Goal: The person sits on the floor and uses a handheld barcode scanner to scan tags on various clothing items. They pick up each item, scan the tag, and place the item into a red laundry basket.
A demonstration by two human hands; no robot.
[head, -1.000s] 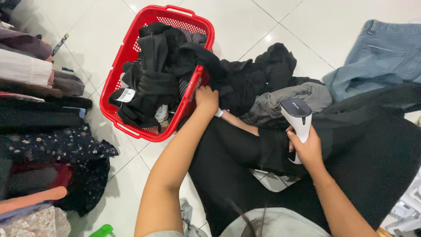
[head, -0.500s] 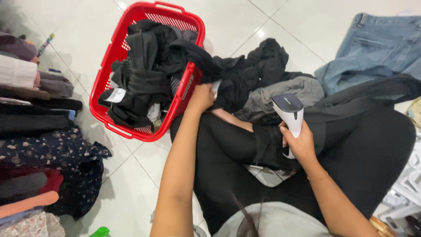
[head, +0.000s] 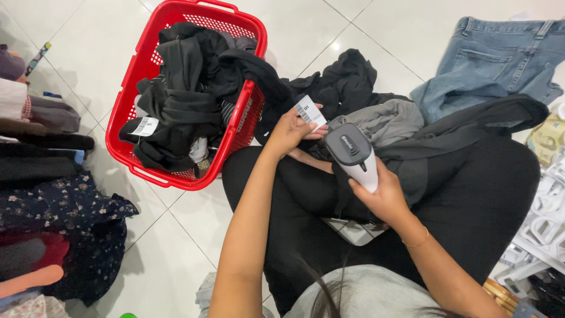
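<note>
Head view: left hand (head: 288,131) now pinches a white barcode tag (head: 309,112) lifted clear at frame centre; right hand (head: 385,197), clamped on the handheld scanner (head: 352,152), has swung up to it.

White glossy floor tiles (head: 76,76) with thin dark grout lines. Directly on them: 1 red plastic basket (head: 136,154) heaped with black clothes at upper left; folded garments (head: 35,147) stacked along the left edge, a dark floral piece (head: 76,224) spread below; blue jeans (head: 500,65) at upper right; black and grey clothing (head: 365,100) piled between basket and jeans; white plastic hangers (head: 544,235) at right
</note>
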